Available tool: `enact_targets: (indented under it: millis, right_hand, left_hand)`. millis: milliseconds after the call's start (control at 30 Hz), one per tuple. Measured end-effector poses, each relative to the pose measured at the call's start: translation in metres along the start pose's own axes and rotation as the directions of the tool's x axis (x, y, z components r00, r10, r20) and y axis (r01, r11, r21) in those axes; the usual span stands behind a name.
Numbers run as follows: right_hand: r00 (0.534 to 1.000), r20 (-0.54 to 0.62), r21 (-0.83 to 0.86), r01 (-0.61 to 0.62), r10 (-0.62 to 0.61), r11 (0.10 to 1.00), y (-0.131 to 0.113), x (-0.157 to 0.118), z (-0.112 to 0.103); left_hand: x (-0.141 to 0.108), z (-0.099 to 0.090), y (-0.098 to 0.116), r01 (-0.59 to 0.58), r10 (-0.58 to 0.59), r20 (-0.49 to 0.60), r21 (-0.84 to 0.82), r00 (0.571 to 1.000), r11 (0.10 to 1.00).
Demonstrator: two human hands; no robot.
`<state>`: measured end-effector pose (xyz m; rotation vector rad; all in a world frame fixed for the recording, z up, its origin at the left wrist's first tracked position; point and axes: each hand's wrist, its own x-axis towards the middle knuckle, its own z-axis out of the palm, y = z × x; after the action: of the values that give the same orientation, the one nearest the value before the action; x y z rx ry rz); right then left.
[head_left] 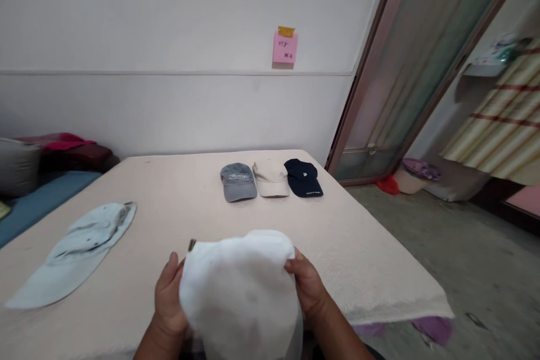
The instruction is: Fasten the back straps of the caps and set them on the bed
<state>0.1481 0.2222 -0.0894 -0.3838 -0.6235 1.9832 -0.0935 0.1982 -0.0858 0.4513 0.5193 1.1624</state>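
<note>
A white cap is held up close to the camera at the bottom centre, between both hands. My left hand grips its left edge, thumb pointing up. At its upper right edge, my right hand pinches the fabric. A pale blue-white cap lies on the left of the covered table. Towards the back stand a grey cap, a beige cap and a navy cap in a row, brims facing me.
A white wall with a pink note rises behind the table. Cushions sit at the far left. On the right are a sliding door, a lined bin and a striped curtain.
</note>
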Motion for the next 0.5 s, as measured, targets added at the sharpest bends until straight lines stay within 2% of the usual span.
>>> enact_targets:
  millis: [33,100,233,300,400,500]
  right_hand:
    - [0.999,-0.02,0.007,0.035,-0.035,0.999,-0.001,0.001,0.0]
    - [0.998,-0.036,0.005,0.054,-0.054,0.999,-0.001,0.001,-0.001]
    - [0.994,0.052,-0.014,-0.1,0.101,0.995,0.0,-0.003,-0.007]
    - [0.982,0.106,-0.011,-0.156,0.156,0.988,-0.002,-0.006,-0.009]
    - [0.982,0.119,-0.014,-0.147,0.148,0.989,-0.009,-0.008,-0.012]
    - [0.987,0.112,-0.058,-0.11,0.116,0.992,-0.016,-0.008,-0.017]
  left_hand:
    - [0.001,0.0,0.0,-0.018,0.018,0.033,-0.012,0.999,1.0]
    - [0.001,0.001,-0.002,-0.045,0.046,0.026,-0.051,0.999,0.998]
    - [0.0,0.004,-0.005,-0.014,0.016,-0.06,0.048,0.998,0.999]
    - [-0.001,0.007,-0.006,-0.006,0.01,-0.066,0.067,0.998,0.998]
    - [-0.004,0.01,-0.007,0.018,-0.015,-0.037,0.076,0.999,0.997]
    - [-0.011,0.008,-0.009,0.088,-0.091,0.029,0.097,0.995,0.991]
